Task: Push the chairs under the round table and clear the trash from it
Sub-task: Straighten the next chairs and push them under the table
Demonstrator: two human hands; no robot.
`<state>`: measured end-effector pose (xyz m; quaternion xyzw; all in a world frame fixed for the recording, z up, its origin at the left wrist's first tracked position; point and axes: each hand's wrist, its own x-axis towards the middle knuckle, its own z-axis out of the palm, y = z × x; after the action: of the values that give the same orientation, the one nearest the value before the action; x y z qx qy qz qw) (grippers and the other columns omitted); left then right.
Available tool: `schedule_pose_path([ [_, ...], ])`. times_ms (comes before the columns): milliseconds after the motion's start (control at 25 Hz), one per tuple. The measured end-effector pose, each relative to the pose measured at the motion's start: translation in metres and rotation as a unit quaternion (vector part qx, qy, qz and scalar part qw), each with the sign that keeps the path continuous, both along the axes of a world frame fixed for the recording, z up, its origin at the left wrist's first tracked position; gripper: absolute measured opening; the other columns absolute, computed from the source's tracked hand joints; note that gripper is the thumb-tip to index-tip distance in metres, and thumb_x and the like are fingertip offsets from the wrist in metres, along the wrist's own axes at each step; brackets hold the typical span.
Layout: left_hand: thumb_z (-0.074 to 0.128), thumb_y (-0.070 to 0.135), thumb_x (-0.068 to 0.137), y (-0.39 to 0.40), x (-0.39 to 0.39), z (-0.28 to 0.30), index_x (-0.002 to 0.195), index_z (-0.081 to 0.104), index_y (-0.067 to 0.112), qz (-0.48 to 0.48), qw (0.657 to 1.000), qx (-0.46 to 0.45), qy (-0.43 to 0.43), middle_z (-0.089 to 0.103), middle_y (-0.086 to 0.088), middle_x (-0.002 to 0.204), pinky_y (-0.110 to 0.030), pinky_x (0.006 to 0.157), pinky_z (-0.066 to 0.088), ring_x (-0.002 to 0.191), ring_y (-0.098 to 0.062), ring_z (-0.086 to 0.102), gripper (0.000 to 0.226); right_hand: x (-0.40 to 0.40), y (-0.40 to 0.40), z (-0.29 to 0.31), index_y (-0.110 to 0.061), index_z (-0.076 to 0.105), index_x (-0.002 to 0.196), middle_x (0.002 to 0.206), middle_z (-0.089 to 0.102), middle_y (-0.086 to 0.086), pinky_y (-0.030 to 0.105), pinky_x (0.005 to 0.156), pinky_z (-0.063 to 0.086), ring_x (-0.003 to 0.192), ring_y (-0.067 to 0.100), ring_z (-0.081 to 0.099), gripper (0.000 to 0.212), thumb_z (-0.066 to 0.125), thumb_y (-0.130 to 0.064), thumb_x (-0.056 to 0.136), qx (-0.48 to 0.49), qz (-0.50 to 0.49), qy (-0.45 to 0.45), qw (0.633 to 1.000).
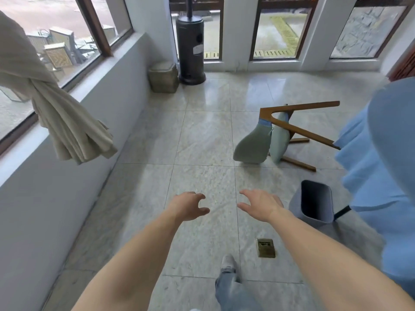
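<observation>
I hold both bare arms out over the glossy, pale marbled floor tiles (pixel 202 135). My left hand (pixel 188 206) hangs with fingers loosely curled, its grip closed on nothing; my right hand (pixel 261 205) is spread, fingers relaxed and apart, also holding nothing.

The landmark is the round bench draped in a soft light-blue cloth (pixel 381 176), which fills the right edge of the view. Just beyond its near-left side a chair with angled brown wooden legs and smooth pale-green padded seat and back (pixel 269 138) lies tipped over on the tiles, legs pointing toward the bench. Nearer to me, just beside the cloth's hem, stands an open grey plastic waste bin (pixel 314 203), rectangular with rounded corners, leaning slightly.

A small brass floor socket plate (pixel 266 248) sits in the tiles near the bin. Far from the bench, a dark cylindrical metal patio heater (pixel 190 46) stands by the glass doors.
</observation>
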<state>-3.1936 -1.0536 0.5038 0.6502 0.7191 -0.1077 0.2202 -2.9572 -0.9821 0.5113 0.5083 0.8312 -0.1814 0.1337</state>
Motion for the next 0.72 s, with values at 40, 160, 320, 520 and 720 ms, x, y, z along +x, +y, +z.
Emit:
schedule_pose_path([
  [40, 0.050, 0.063, 0.091, 0.021, -0.004, -0.001, 0.144, 0.042, 0.032, 0.005, 1.000, -0.002, -0.004, 0.054, 0.004, 0.138, -0.037, 0.096, 0.044, 0.125, -0.018, 0.052, 0.062, -0.003, 0.024, 0.000, -0.034, 0.035, 0.149, 0.141, 0.054, -0.002, 0.046, 0.099, 0.041, 0.129, 0.023, 0.050, 0.055, 0.038, -0.057, 0.099, 0.000, -0.004, 0.001, 1.000],
  [160, 0.050, 0.063, 0.090, 0.092, -0.014, 0.003, 0.145, 0.041, 0.031, 0.015, 1.000, -0.015, -0.013, 0.054, 0.002, 0.139, -0.038, 0.098, 0.045, 0.125, -0.020, 0.053, 0.064, -0.007, 0.099, 0.005, -0.033, 0.035, 0.149, 0.139, 0.054, -0.002, 0.046, 0.099, 0.042, 0.128, 0.023, 0.050, 0.055, 0.039, -0.055, 0.099, -0.005, -0.018, -0.001, 1.000],
  [320, 0.050, 0.063, 0.090, 0.176, -0.025, 0.010, 0.146, 0.040, 0.031, 0.021, 0.999, -0.010, -0.030, 0.053, 0.001, 0.141, -0.038, 0.097, 0.048, 0.124, -0.020, 0.054, 0.065, -0.012, 0.185, 0.008, -0.034, 0.036, 0.148, 0.139, 0.054, -0.002, 0.046, 0.099, 0.041, 0.129, 0.025, 0.049, 0.055, 0.039, -0.056, 0.097, 0.001, -0.031, -0.014, 0.999],
  [520, 0.050, 0.063, 0.091, 0.261, -0.055, 0.004, 0.147, 0.039, 0.030, 0.016, 0.999, -0.020, -0.021, 0.051, 0.000, 0.144, -0.038, 0.097, 0.046, 0.126, -0.021, 0.052, 0.066, -0.032, 0.268, 0.007, -0.034, 0.035, 0.148, 0.142, 0.052, -0.002, 0.047, 0.101, 0.041, 0.131, 0.024, 0.047, 0.056, 0.041, -0.057, 0.097, -0.003, -0.034, -0.017, 0.999],
  [720, 0.051, 0.061, 0.091, 0.360, -0.092, -0.011, 0.147, 0.040, 0.029, -0.009, 0.999, -0.029, -0.035, 0.051, 0.000, 0.143, -0.037, 0.096, 0.048, 0.125, -0.021, 0.053, 0.065, -0.057, 0.351, -0.006, -0.033, 0.037, 0.146, 0.139, 0.054, 0.000, 0.047, 0.099, 0.041, 0.129, 0.025, 0.049, 0.054, 0.042, -0.055, 0.097, -0.003, -0.051, -0.035, 0.998],
])
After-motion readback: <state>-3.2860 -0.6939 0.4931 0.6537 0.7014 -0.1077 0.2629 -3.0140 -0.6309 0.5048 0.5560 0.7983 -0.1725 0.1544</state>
